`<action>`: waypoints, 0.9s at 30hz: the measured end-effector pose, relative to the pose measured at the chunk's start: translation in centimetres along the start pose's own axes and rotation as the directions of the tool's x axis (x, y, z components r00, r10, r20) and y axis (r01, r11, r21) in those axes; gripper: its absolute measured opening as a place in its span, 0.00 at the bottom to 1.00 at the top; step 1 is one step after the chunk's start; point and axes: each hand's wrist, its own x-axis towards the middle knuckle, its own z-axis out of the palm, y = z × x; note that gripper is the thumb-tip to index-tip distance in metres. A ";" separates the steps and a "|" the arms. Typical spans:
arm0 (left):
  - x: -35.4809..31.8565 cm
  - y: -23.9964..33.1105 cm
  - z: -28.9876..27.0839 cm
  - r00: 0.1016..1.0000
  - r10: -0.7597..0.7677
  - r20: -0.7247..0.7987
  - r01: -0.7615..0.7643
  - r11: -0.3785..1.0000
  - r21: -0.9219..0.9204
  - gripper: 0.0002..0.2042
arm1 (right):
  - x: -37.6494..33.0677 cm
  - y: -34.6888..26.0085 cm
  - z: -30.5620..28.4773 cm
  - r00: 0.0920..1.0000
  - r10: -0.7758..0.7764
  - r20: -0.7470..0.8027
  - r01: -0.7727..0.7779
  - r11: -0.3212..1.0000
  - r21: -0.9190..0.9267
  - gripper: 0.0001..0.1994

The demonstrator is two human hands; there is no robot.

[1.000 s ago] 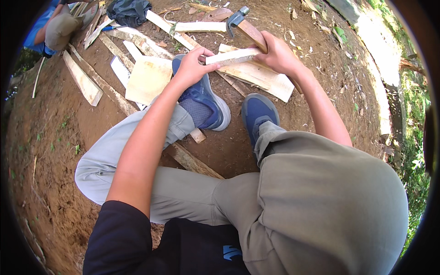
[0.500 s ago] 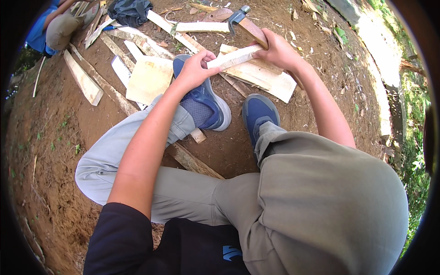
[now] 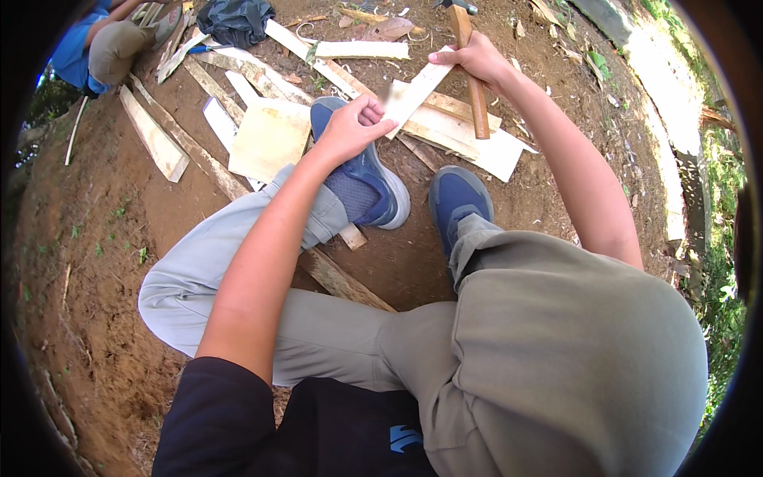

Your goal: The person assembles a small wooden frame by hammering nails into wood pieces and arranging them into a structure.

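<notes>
Fingers (image 3: 370, 111) of the left hand (image 3: 350, 131) curl loosely, the thumb at the lower end of a short pale wood strip (image 3: 421, 91); whether they grip it cannot be told. The right hand (image 3: 481, 60), its forearm angled inward, pinches the upper end and also holds a hammer (image 3: 479, 107), handle hanging down. The strip slants between both hands, above loose boards (image 3: 502, 155). Nearer, a blue mark is printed on the black shirt (image 3: 350, 421).

Wood strip (image 3: 420, 91) left of hammer (image 3: 478, 103), panel (image 3: 270, 139) left of shoes (image 3: 381, 191), bag (image 3: 234, 22) behind panel, planks (image 3: 261, 75) between those two.
</notes>
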 end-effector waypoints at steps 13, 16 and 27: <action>0.2 2.0 0.5 0.994 0.087 -0.068 -0.086 0.996 0.026 0.28 | -0.2 -2.4 2.8 0.994 0.045 0.102 -0.061 0.985 0.159 0.21; 0.8 1.7 1.1 0.987 0.112 -0.117 -0.075 0.956 0.285 0.33 | 0.5 -1.5 3.2 0.995 0.037 0.097 -0.046 0.995 0.090 0.23; 1.6 3.3 2.8 0.981 -0.025 -0.194 0.054 0.988 0.146 0.30 | 0.8 -0.1 2.9 1.000 0.018 0.026 -0.009 0.951 -0.310 0.35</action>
